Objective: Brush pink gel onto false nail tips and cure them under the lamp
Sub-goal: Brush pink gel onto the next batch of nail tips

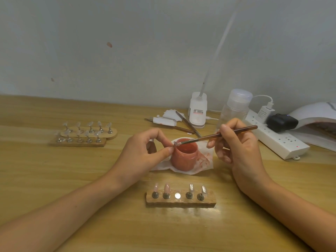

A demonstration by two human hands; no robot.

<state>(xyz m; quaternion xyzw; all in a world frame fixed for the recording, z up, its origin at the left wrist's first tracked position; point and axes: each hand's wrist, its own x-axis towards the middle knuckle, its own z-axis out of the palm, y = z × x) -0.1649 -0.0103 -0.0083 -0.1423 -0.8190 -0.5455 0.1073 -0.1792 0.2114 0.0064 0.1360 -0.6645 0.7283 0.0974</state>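
The worktop [54,179] is yellowish wood, grain showing under a soft varnished sheen. At six o'clock the stand [181,201] is rougher, raw-edged wood with dull metal pegs [155,195] and one bright polished metal disc [177,195]. On it are two glossy pink tips [166,188] and two clear tips [191,187] of plastic.

In the centre the jar [183,157] is smooth, shiny pink, on crumpled white paper [203,164] stained pink. The tiny tip [175,143] at its rim looks like clear plastic, though it's too small to be sure. The brush [236,131] has a lacquered reddish-brown handle. At three o'clock the power strip [283,144] is matt white plastic.
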